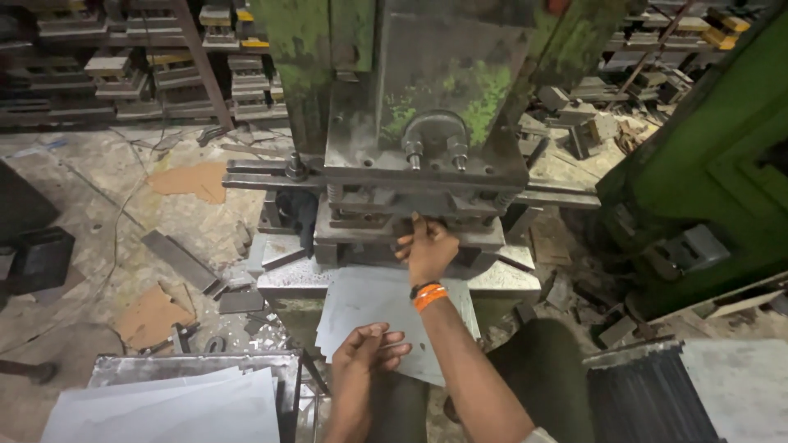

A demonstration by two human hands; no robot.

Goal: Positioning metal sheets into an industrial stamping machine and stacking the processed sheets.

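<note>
At the press bed, under the raised die:
Right hand: your right hand [430, 250] reaches forward into the gap of the green press [427, 123], fingers [416, 227] pressed together, tips at the die edge; whether they pinch anything cannot be told.
Left hand: your left hand [367, 349] rests flat on the near edge of the grey metal sheet [369, 299], fingers loosely spread.
Sheet: lies on the press bed, overhanging toward you.
Stack: more sheets [172, 406] lie lower left.
</note>
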